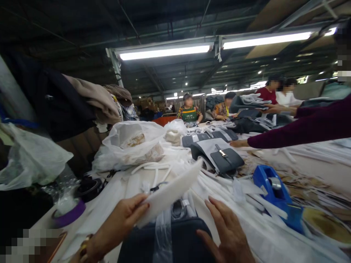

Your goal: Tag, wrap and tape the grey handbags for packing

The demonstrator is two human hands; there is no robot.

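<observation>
My left hand (126,215) pinches the near end of a long white foam strip (172,191), which slants up and away to the right. Below it lies a dark blue bag (164,241) with a strip of clear plastic (163,233) running over it. My right hand (226,230) is spread with fingers apart, its thumb by the bag's right top edge; whether it touches the bag I cannot tell. Beyond the bag's top edge show a coiled grey strap (178,210) and plastic wrapping. Farther off lies another dark bag (226,159) with a flap and metal clasp.
A blue tape dispenser (274,186) stands at right beside paper scraps. White foam rods cover much of the table. Clear plastic bags (131,142) and a purple tape roll (70,213) lie left. A co-worker's purple sleeve (298,124) reaches in from the right; other people sit farther back.
</observation>
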